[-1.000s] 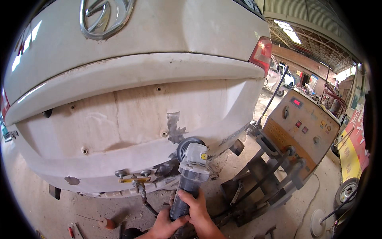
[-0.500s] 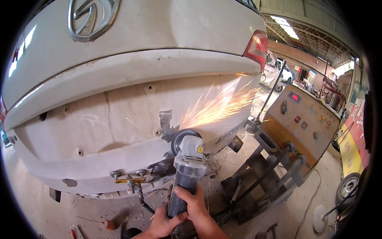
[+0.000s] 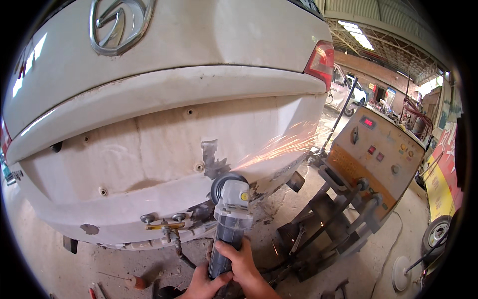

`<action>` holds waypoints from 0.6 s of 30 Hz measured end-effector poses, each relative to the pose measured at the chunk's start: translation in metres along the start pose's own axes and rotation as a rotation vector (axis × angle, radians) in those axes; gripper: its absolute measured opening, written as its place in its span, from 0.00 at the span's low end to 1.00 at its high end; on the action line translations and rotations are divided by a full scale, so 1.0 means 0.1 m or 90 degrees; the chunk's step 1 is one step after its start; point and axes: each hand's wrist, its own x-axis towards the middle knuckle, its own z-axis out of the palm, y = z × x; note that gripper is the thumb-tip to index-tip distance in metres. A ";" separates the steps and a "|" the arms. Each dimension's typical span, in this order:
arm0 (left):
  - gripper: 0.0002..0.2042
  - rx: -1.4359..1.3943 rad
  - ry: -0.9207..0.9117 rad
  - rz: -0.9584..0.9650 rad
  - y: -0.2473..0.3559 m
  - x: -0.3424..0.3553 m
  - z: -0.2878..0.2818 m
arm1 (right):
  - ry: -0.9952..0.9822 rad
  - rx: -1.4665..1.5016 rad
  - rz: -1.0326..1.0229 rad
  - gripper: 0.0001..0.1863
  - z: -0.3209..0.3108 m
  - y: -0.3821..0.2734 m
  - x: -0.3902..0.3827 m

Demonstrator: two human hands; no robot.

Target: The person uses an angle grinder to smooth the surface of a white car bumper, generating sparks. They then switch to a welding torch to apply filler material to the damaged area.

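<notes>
Both my hands grip an angle grinder (image 3: pixel 229 219) with a dark body and grey head. My left hand (image 3: pixel 205 283) wraps the rear of the body from the lower left, and my right hand (image 3: pixel 240 261) closes round it from the right. The round disc (image 3: pixel 220 185) of the grinder meets the white rear panel (image 3: pixel 164 164) of a vehicle. Orange sparks (image 3: pixel 284 149) fly from there to the upper right. Patches of bare grey metal (image 3: pixel 213 158) with ragged edges show just above the disc and to its lower left.
A brass-coloured clamp (image 3: pixel 165 226) with a cable sits on the lower panel, left of the grinder. To the right stands a wheeled machine (image 3: pixel 373 159) with a lit red display and thick cables. Hand tools (image 3: pixel 137 282) lie on the floor; a wheel (image 3: pixel 437 233) is at far right.
The grinder and both hands have shifted slightly left and down. The spark stream has become thinner and lower. The view of the vehicle has moved slightly.
</notes>
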 end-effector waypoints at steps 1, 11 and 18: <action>0.19 -0.008 -0.013 -0.013 0.06 0.00 -0.01 | 0.003 -0.006 0.002 0.11 0.01 -0.02 0.02; 0.21 -0.017 0.005 -0.008 0.14 -0.06 0.02 | -0.001 0.038 0.055 0.13 0.06 -0.08 -0.04; 0.21 0.009 0.026 0.017 -0.02 -0.12 -0.04 | 0.021 0.035 0.043 0.13 0.05 0.06 -0.11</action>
